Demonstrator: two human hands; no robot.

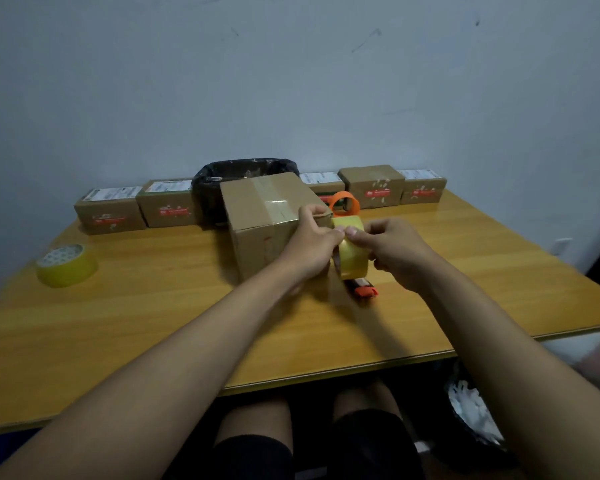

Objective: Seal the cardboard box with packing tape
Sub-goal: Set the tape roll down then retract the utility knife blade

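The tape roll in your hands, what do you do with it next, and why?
Probably peel the loose end free and pull it toward the box. Both hands, left and right, pinch at the tape roll beside the box, thumbs meeting on its top edge, and no strip runs from roll to box yet.

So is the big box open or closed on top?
Closed: the big box has its flaps down flat, and a shiny tape strip runs across them.

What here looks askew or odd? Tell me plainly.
The cardboard box sits turned at an angle to the table edge, unlike the small boxes lined along the wall. Its top tape looks wrinkled. Nothing spilled.
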